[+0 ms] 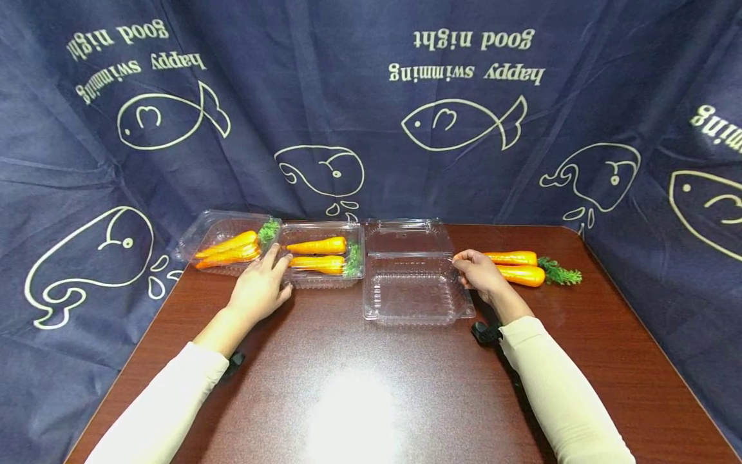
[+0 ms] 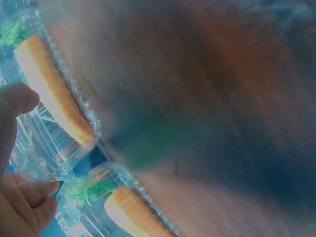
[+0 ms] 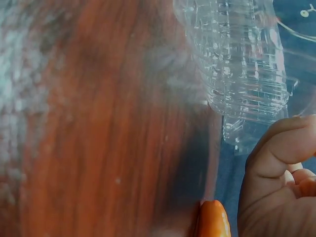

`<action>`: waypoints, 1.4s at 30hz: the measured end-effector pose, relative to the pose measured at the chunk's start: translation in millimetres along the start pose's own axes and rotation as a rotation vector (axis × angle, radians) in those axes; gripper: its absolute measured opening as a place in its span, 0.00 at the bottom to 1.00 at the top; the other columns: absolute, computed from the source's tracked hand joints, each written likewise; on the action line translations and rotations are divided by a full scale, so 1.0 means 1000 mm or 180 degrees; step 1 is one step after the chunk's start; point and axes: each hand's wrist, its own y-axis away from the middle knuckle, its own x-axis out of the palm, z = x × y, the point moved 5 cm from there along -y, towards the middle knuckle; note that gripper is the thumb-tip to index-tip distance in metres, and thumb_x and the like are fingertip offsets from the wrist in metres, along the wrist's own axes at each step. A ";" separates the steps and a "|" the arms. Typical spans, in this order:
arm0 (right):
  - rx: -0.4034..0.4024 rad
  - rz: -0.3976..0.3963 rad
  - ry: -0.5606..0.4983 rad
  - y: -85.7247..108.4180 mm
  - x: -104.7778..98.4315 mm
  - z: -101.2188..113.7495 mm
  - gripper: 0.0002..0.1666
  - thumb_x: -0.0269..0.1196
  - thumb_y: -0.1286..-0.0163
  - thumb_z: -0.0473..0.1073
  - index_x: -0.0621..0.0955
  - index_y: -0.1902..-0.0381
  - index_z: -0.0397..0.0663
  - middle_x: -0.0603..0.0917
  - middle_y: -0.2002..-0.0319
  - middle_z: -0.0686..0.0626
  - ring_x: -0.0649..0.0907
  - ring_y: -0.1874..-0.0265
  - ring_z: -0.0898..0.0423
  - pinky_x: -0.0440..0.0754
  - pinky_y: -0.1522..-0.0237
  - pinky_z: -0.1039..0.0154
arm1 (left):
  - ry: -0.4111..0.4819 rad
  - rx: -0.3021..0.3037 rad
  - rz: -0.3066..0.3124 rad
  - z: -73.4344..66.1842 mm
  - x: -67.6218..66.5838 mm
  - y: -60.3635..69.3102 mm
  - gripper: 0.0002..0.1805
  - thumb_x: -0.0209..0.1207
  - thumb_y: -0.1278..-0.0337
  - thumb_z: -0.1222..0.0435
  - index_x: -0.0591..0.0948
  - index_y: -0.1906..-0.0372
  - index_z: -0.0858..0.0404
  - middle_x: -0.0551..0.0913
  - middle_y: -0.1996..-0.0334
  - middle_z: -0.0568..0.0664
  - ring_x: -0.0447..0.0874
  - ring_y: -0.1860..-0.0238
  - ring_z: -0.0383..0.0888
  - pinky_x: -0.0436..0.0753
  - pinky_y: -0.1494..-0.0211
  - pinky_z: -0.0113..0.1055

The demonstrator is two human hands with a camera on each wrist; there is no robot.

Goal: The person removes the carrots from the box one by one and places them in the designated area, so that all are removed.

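Over a brown counter (image 1: 348, 348) in the lower frame, working two-handed. Left of centre, resting a loosely spread left hand (image 1: 259, 287), gripping nothing, at the adjoining edges of two clear boxes (image 1: 324, 282) holding carrots (image 1: 317, 245). Right of centre, pinching the right edge of an open clear box (image 1: 400, 290) with a curled right hand (image 1: 482, 274), beside two loose carrots (image 1: 524, 276). Farther back, facing a blue fish-print curtain (image 1: 324, 38) across the upper frame.

clear plastic containers (image 1: 411, 290): 3; carrots (image 1: 524, 276): 6 (two of them loose); table (image 1: 278, 361): 1
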 end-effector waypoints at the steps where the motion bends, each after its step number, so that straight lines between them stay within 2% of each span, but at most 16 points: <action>1: 0.0005 -0.0005 0.0009 -0.001 0.000 0.000 0.08 0.53 0.24 0.37 0.71 0.54 0.36 0.70 0.76 0.53 0.71 0.85 0.64 0.71 0.83 0.71 | 0.0028 0.0001 -0.0013 0.000 -0.001 0.002 0.35 0.70 0.49 0.58 0.73 0.36 0.67 0.67 0.34 0.71 0.81 0.52 0.69 0.76 0.44 0.59; 5: -0.0024 -0.0030 -0.0019 -0.001 0.000 0.001 0.08 0.53 0.25 0.37 0.71 0.54 0.36 0.69 0.76 0.52 0.71 0.85 0.64 0.71 0.83 0.72 | 0.0106 -0.0023 -0.0001 0.000 -0.002 0.008 0.35 0.69 0.49 0.59 0.73 0.36 0.66 0.66 0.33 0.70 0.81 0.51 0.69 0.79 0.50 0.58; 8: -0.0154 -0.0013 -0.0067 0.001 0.000 0.003 0.06 0.54 0.26 0.37 0.71 0.57 0.39 0.70 0.75 0.52 0.71 0.84 0.65 0.71 0.83 0.72 | 0.0159 -0.0068 0.0029 0.001 -0.002 0.010 0.35 0.69 0.48 0.59 0.72 0.36 0.65 0.66 0.32 0.70 0.80 0.49 0.69 0.81 0.55 0.58; 12: -0.0318 0.0035 -0.0184 0.003 0.001 0.006 0.04 0.55 0.27 0.37 0.72 0.61 0.41 0.72 0.74 0.51 0.72 0.84 0.65 0.71 0.83 0.73 | 0.0263 -0.0112 0.0075 0.000 -0.004 0.012 0.34 0.69 0.47 0.59 0.72 0.36 0.65 0.65 0.33 0.70 0.77 0.46 0.70 0.81 0.57 0.59; 17: -0.0167 -0.0083 -0.0110 -0.001 0.001 0.003 0.06 0.53 0.26 0.36 0.71 0.58 0.36 0.72 0.73 0.51 0.71 0.85 0.65 0.71 0.84 0.73 | 0.0355 -0.0114 0.0029 -0.003 -0.007 0.017 0.33 0.69 0.48 0.59 0.73 0.38 0.67 0.66 0.35 0.71 0.75 0.43 0.70 0.79 0.52 0.60; 23: -0.0033 -0.0055 -0.0052 -0.004 0.001 0.003 0.08 0.53 0.24 0.36 0.70 0.54 0.34 0.72 0.71 0.50 0.72 0.84 0.64 0.71 0.83 0.71 | 0.0405 -0.0156 -0.0016 -0.005 -0.011 0.027 0.32 0.70 0.50 0.58 0.75 0.40 0.65 0.68 0.36 0.68 0.77 0.45 0.68 0.80 0.57 0.59; 31: -0.0053 -0.0082 -0.0068 -0.003 0.000 0.003 0.06 0.53 0.24 0.36 0.71 0.56 0.36 0.72 0.73 0.50 0.71 0.85 0.64 0.71 0.84 0.73 | 0.0435 -0.0136 -0.0073 -0.011 -0.018 0.038 0.30 0.72 0.53 0.58 0.76 0.44 0.64 0.69 0.38 0.66 0.79 0.50 0.66 0.80 0.59 0.58; 38: -0.0040 -0.0093 -0.0049 -0.004 0.000 0.003 0.06 0.52 0.24 0.35 0.71 0.55 0.36 0.72 0.70 0.49 0.71 0.84 0.65 0.72 0.83 0.73 | 0.0445 -0.0060 -0.0156 -0.017 -0.026 0.055 0.27 0.74 0.57 0.58 0.75 0.53 0.64 0.70 0.39 0.65 0.82 0.57 0.65 0.81 0.66 0.56; 42: -0.0039 -0.0098 -0.0047 -0.003 0.000 0.004 0.06 0.52 0.24 0.35 0.70 0.56 0.36 0.72 0.72 0.50 0.71 0.85 0.65 0.72 0.83 0.73 | 0.0493 0.0007 -0.0226 -0.019 -0.032 0.064 0.26 0.75 0.60 0.59 0.75 0.57 0.63 0.71 0.40 0.64 0.82 0.56 0.65 0.81 0.66 0.56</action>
